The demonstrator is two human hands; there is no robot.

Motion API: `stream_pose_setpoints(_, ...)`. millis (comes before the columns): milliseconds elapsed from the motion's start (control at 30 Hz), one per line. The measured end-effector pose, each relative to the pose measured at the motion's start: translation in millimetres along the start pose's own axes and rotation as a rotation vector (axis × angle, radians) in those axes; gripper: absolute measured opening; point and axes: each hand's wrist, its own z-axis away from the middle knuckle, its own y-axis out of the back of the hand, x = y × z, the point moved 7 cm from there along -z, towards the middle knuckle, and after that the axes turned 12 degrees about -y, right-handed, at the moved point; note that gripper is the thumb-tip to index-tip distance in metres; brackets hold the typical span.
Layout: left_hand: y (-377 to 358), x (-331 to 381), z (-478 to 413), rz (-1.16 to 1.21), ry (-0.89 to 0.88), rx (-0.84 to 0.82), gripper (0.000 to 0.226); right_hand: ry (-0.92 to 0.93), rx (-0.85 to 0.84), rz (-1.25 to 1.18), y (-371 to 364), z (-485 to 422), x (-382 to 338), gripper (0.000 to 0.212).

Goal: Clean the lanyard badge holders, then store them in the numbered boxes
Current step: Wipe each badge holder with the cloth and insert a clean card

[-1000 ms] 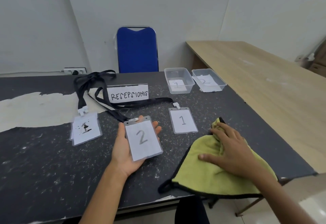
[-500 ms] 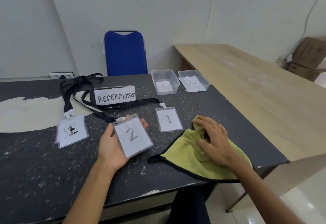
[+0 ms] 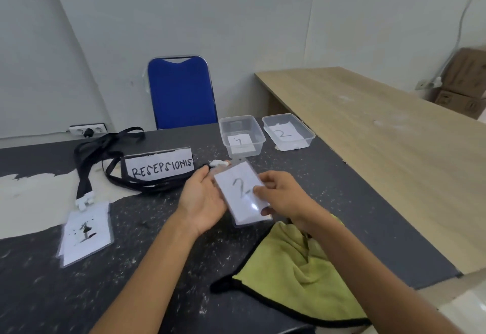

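A clear badge holder marked "2" (image 3: pixel 238 189) is held above the dark table between both hands. My left hand (image 3: pixel 202 202) supports it from the left and underneath. My right hand (image 3: pixel 281 197) pinches its right edge, thumb on the face. Its black lanyard (image 3: pixel 147 187) trails left across the table. A second badge holder with a smudged card (image 3: pixel 85 233) lies at the left. The green cloth (image 3: pixel 297 275) lies loose near the front edge. Clear box "1" (image 3: pixel 242 135) and clear box "2" (image 3: pixel 288 131) stand at the back. The badge marked "1" is hidden.
A paper sign reading "RESEPSIONIS" (image 3: pixel 160 166) stands behind the lanyards. A blue chair (image 3: pixel 181 91) is behind the dark table (image 3: pixel 39 294). A wooden table (image 3: pixel 381 149) adjoins on the right, with cardboard boxes (image 3: pixel 465 83) at the far right.
My right hand let go of the green cloth and took the right edge of the "2" badge. My left hand carried the badge up and to the right.
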Motion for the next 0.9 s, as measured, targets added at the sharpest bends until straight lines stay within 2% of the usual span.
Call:
stream_pose_setpoints(100, -6.0, 3.8, -21.8, -0.142, 0.024, -0.025, 0.054, -0.043, 0.103, 0.032, 32.2, -15.9, 5.9, 0.016)
stream_pose_setpoints(300, -17.9, 4.7, -51.0, -0.451, 0.01, -0.088, 0.045, -0.12, 0.258, 0.157, 77.1, -41.4, 31.0, 0.014)
stream_pose_setpoints(400, -28.6, -6.7, -45.3, -0.708, -0.019, -0.156, 0.036, -0.128, 0.305, 0.235, 86.8, -45.1, 38.6, 0.011)
stream_pose_setpoints(500, -37.7, -11.7, -36.7, -1.063, -0.219, -0.236, 0.02, -0.124, 0.345, 0.312, 96.6, -45.2, 44.1, 0.011)
stream_pose_setpoints(567, -41.6, -14.4, -29.6, -1.272, -0.377, -0.307, 0.018, -0.119, 0.414, 0.429, 104.4, -42.9, 47.8, 0.015)
stream_pose_setpoints(667, -37.2, -17.1, -19.0, -1.449, -0.435, -0.348, 0.029, -0.129, 0.46, 0.575, 111.1, -39.0, 52.1, 0.021)
stream_pose_setpoints(767, -24.4, -21.7, -12.4, -1.647, -0.37, -0.412, 0.055, -0.13, 0.427, 0.602, 110.4, -39.1, 52.4, 0.023)
stream_pose_setpoints(900, -3.6, -27.7, -7.0, -1.706, -0.325, -0.464, 0.07, -0.109, 0.389, 0.642, 109.6, -34.5, 47.1, 0.034)
